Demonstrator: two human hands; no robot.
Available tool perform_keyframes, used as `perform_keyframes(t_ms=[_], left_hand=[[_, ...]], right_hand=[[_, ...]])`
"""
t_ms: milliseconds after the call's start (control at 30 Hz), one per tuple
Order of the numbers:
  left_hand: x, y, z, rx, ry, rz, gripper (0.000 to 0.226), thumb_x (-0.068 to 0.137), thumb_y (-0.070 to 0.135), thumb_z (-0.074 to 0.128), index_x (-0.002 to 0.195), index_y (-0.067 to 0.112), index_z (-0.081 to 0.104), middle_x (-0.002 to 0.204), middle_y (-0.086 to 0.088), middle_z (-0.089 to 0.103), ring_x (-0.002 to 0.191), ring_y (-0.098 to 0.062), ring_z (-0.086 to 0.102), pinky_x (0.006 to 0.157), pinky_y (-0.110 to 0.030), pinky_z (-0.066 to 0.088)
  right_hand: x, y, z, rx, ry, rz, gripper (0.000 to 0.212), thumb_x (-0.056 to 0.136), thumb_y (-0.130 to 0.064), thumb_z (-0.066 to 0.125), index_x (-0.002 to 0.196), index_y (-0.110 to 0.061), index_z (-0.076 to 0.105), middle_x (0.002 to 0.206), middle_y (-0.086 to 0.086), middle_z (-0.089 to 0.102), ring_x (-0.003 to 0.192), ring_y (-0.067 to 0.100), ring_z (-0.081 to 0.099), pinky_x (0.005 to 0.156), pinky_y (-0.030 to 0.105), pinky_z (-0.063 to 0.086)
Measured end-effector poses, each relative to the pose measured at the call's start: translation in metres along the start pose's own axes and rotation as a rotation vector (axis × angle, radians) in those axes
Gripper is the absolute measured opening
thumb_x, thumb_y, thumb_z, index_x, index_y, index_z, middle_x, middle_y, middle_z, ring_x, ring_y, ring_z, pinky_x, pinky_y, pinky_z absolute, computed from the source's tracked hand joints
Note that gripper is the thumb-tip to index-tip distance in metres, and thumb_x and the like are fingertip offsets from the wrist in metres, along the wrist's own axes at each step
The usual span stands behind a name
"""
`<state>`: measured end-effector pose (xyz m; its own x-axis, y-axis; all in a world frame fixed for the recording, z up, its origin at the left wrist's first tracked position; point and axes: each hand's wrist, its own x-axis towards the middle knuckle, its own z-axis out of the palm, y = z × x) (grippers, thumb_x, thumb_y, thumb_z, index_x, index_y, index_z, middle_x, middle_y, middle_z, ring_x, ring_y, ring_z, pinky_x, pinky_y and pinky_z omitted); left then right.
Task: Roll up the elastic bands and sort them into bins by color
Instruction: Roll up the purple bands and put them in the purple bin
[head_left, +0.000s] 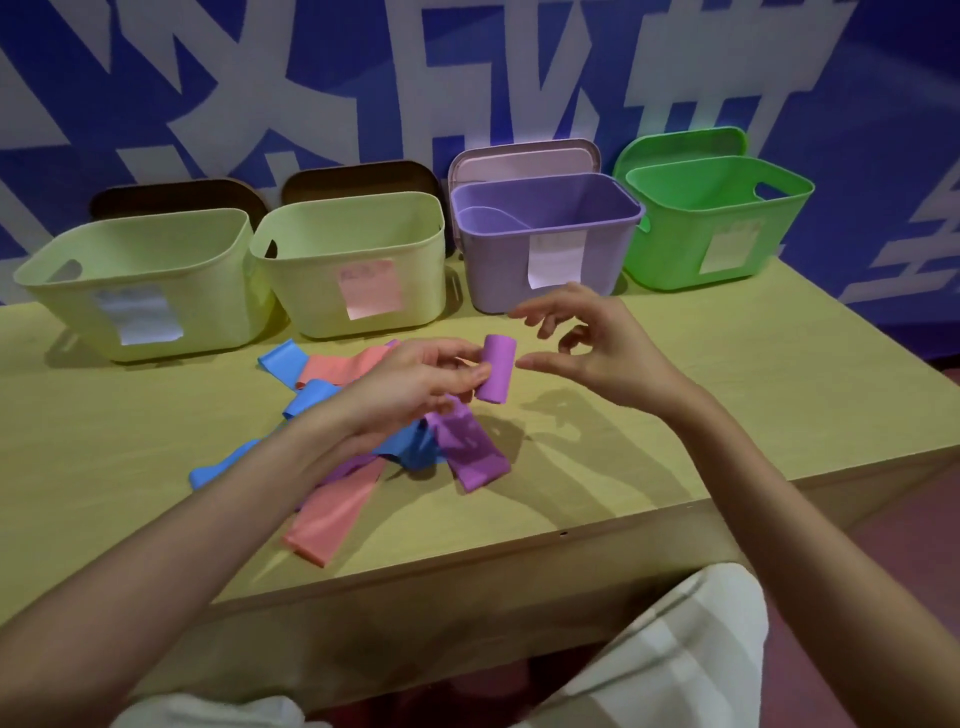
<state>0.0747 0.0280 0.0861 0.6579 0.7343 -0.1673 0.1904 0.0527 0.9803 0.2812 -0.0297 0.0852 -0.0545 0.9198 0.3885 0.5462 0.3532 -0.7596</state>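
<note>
While the head camera is looking down at the wooden table (727, 415), the left hand (415, 387) is pinching a purple roll (496, 375) between thumb and fingers, a little above the table surface. This roll is a smooth, matte cylinder of elastic band, and its long axis is standing nearly upright, leaning slightly so that its top points away from the person and toward the purple bin (545, 239). The right hand (592, 343) is hovering just to the right of the roll with fingers loosely spread, holding nothing; I cannot tell if its thumb is touching the roll.

Below the roll, a loose pile of flat rubbery bands is lying: a purple band (472, 457), blue bands (306, 402) and salmon-pink bands (332, 514), overlapping one another.

Behind the roll, four plastic bins with rounded corners are standing in a row: two pale yellow-green bins (140, 291) to the left, the purple bin directly behind, and a green bin (717, 218) to the right. Each is carrying a paper label on its front, but the writing is too blurred to read. Large white characters are covering the blue wall (363, 78).
</note>
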Motion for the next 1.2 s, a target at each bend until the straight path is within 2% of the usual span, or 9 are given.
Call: perform_keyframes(t_ms=[67, 233, 367, 467, 633, 733, 833, 933, 1200], left_hand=[[0.014, 0.009, -0.003, -0.039, 0.046, -0.014, 0.013, 0.087, 0.005, 0.059, 0.099, 0.010, 0.063, 0.075, -0.004, 0.058, 0.062, -0.010, 0.050, 0.050, -0.012, 0.036], [0.065, 0.034, -0.016, 0.036, 0.109, 0.037, 0.006, 0.089, 0.008, 0.061, 0.093, 0.011, 0.064, 0.066, 0.005, 0.058, 0.058, -0.004, 0.048, 0.055, -0.018, 0.029], [0.112, 0.062, -0.018, 0.013, 0.126, 0.061, 0.009, 0.089, 0.003, 0.059, 0.085, 0.011, 0.062, 0.064, 0.001, 0.053, 0.059, -0.007, 0.042, 0.055, -0.020, 0.024], [0.151, 0.081, -0.019, 0.076, 0.117, 0.085, 0.008, 0.090, 0.004, 0.060, 0.085, 0.010, 0.062, 0.066, -0.004, 0.054, 0.064, -0.012, 0.048, 0.063, -0.023, 0.033], [0.221, 0.109, -0.025, 0.168, 0.135, 0.055, 0.009, 0.089, 0.003, 0.061, 0.097, 0.006, 0.062, 0.093, -0.017, 0.066, 0.089, -0.026, 0.064, 0.085, -0.029, 0.053], [0.268, 0.110, -0.030, 0.182, 0.114, -0.031, 0.004, 0.089, 0.002, 0.061, 0.093, 0.002, 0.062, 0.077, -0.013, 0.064, 0.072, -0.019, 0.063, 0.067, -0.020, 0.055], [0.311, 0.099, -0.030, 0.182, 0.078, -0.208, 0.024, 0.092, 0.002, 0.057, 0.068, 0.003, 0.059, 0.049, -0.006, 0.051, 0.045, -0.014, 0.054, 0.059, -0.021, 0.053], [0.335, 0.088, -0.027, 0.190, 0.067, -0.321, 0.018, 0.088, -0.002, 0.055, 0.071, -0.002, 0.062, 0.059, -0.015, 0.060, 0.051, -0.020, 0.058, 0.056, -0.024, 0.054], [0.382, 0.060, -0.008, 0.394, 0.036, -0.420, 0.015, 0.083, -0.006, 0.055, 0.069, -0.006, 0.062, 0.047, -0.016, 0.058, 0.041, -0.022, 0.059, 0.051, -0.028, 0.056]], right_hand=[[0.009, 0.006, -0.008, -0.023, 0.065, 0.006, 0.037, 0.078, -0.015, 0.078, 0.113, -0.017, 0.066, 0.101, 0.007, 0.059, 0.087, 0.012, 0.058, 0.072, 0.031, 0.052], [0.037, 0.038, -0.037, -0.108, 0.189, 0.029, 0.027, 0.087, -0.012, 0.069, 0.114, -0.010, 0.066, 0.101, 0.011, 0.062, 0.087, 0.014, 0.062, 0.076, 0.016, 0.048], [0.062, 0.070, -0.052, -0.126, 0.240, 0.086, 0.024, 0.088, -0.010, 0.067, 0.113, -0.008, 0.067, 0.101, 0.013, 0.065, 0.089, 0.018, 0.062, 0.075, 0.019, 0.049], [0.085, 0.093, -0.063, -0.150, 0.276, 0.090, 0.021, 0.087, -0.008, 0.067, 0.108, -0.006, 0.068, 0.098, 0.014, 0.065, 0.089, 0.024, 0.062, 0.073, 0.022, 0.048], [0.136, 0.124, -0.088, -0.208, 0.391, 0.083, 0.018, 0.087, -0.014, 0.066, 0.104, -0.007, 0.069, 0.092, 0.015, 0.066, 0.084, 0.027, 0.062, 0.075, 0.039, 0.051], [0.169, 0.139, -0.099, -0.259, 0.391, 0.100, 0.016, 0.088, -0.013, 0.065, 0.103, -0.008, 0.068, 0.092, 0.015, 0.065, 0.082, 0.026, 0.061, 0.077, 0.042, 0.052], [0.198, 0.153, -0.108, -0.340, 0.359, 0.119, 0.018, 0.090, -0.013, 0.064, 0.106, -0.006, 0.067, 0.098, 0.015, 0.063, 0.085, 0.023, 0.059, 0.081, 0.031, 0.049], [0.214, 0.162, -0.116, -0.423, 0.341, 0.127, 0.024, 0.094, -0.017, 0.059, 0.112, -0.004, 0.065, 0.102, 0.013, 0.061, 0.095, 0.022, 0.057, 0.083, 0.022, 0.040], [0.219, 0.193, -0.122, -0.554, 0.176, 0.193, 0.033, 0.098, -0.025, 0.050, 0.122, -0.004, 0.059, 0.119, 0.016, 0.058, 0.111, 0.031, 0.054, 0.098, 0.037, 0.039]])
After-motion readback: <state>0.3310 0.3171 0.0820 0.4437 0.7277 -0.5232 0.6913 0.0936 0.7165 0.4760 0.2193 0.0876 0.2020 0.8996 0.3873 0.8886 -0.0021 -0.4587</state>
